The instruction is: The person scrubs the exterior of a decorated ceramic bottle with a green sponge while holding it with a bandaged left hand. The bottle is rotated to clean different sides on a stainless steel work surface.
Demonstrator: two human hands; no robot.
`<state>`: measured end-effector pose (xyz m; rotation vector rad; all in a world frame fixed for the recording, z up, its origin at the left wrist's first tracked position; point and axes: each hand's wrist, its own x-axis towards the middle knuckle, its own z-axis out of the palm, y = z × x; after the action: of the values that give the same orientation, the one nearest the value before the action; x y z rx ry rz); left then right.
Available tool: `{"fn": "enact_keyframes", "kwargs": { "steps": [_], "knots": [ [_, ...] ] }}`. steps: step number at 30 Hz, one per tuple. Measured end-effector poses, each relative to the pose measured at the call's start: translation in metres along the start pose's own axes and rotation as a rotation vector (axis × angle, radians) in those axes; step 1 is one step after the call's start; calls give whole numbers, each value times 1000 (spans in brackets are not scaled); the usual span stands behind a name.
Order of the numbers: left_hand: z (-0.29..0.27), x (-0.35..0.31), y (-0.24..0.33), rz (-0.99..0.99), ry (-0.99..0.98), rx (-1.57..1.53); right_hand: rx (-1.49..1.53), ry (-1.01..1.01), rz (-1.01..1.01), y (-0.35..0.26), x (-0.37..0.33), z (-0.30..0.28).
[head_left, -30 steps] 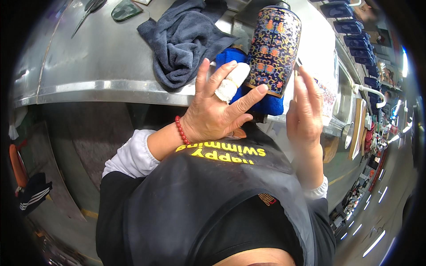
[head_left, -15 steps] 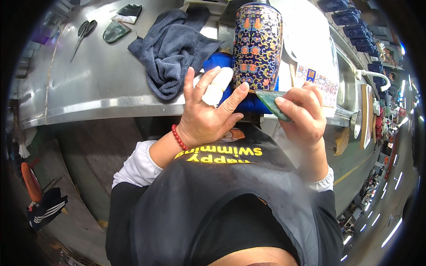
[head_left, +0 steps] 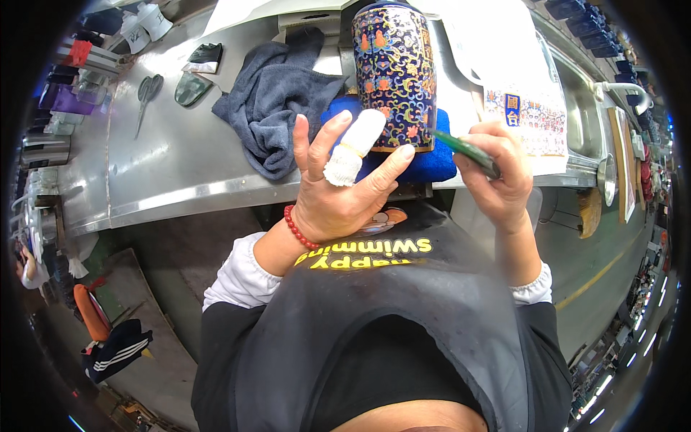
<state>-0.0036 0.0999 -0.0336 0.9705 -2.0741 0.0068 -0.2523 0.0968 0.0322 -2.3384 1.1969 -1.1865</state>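
A dark blue bottle (head_left: 394, 79) with a colourful floral pattern lies on a folded blue cloth (head_left: 446, 126), its flat end toward me. My left hand (head_left: 335, 198) has its fingers spread beside that end. One of its fingers wears a white fabric cover (head_left: 366, 133), and a red bead bracelet circles the wrist. The index fingertip is close to the bottle's lower edge; I cannot tell whether it touches. In my right hand (head_left: 504, 173) is a thin green scraper (head_left: 469, 153), pinched between thumb and fingers. Its pointed tip is at the bottle's lower right side.
Left of the bottle a crumpled grey towel (head_left: 281, 101) lies on the metal worktop (head_left: 173, 158). Scissors (head_left: 149, 90), another green scraper (head_left: 192, 88) and a black-and-white piece (head_left: 205, 56) are farther left. To the right are a printed sheet (head_left: 533, 119) and a sink (head_left: 579, 101) with a white tap (head_left: 630, 90).
The scraper has turned in my right hand and now shows its narrow edge. My covered left finger has shifted from beside the bottle to in front of its lower left side. The whole view has shifted.
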Motion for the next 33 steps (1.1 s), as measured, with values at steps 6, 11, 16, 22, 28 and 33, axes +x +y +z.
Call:
{"fn": "enact_keyframes", "kwargs": {
  "steps": [6, 11, 16, 22, 28, 33],
  "knots": [
    [-8, -9, -5, 9, 7, -39, -106, -131, -274, -5, 9, 3],
    [-8, -18, -7, -37, 28, -105, -94, -66, -252, -6, 17, -1],
    [-4, -24, -5, -55, 35, -99, 129, -145, -191, -5, 20, -6],
    [-3, -25, -5, -119, 21, -140, 7, -62, -70, -4, 14, -6],
    [-2, -21, -5, -62, 35, -124, -21, -53, -65, -4, 10, -2],
    [-3, -22, -5, -69, 53, -147, -70, -64, -77, -6, 10, 0]
  ]
}}
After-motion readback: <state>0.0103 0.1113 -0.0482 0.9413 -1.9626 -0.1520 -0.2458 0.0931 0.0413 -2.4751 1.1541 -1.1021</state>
